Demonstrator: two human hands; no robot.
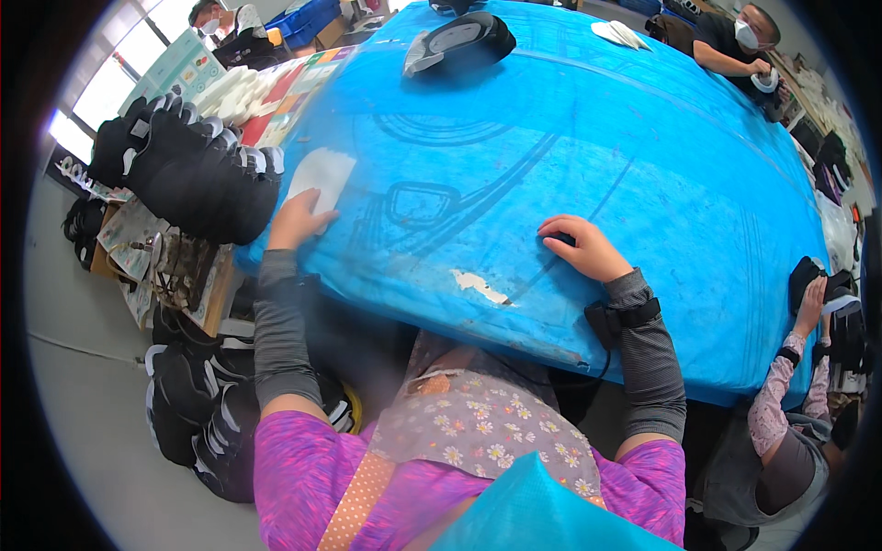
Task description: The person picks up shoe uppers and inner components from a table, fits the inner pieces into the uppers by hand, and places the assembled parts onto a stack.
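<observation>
My left hand is at the left edge of the blue-covered table, its fingers on the lower end of a flat white piece, perhaps an insole. The thumb sticks out to the right beside it. Further right, my right hand rests on the cover with its fingers curled. A dark spot shows between finger and thumb, and I cannot tell whether it is a small object or shadow. Left of my left hand stands a stack of black shoes with white-grey parts.
A black shoe lies at the table's far side, and white pieces lie to its right. More black shoes are low on the left. Co-workers sit at the far left, far right and near right, where hands hold a shoe.
</observation>
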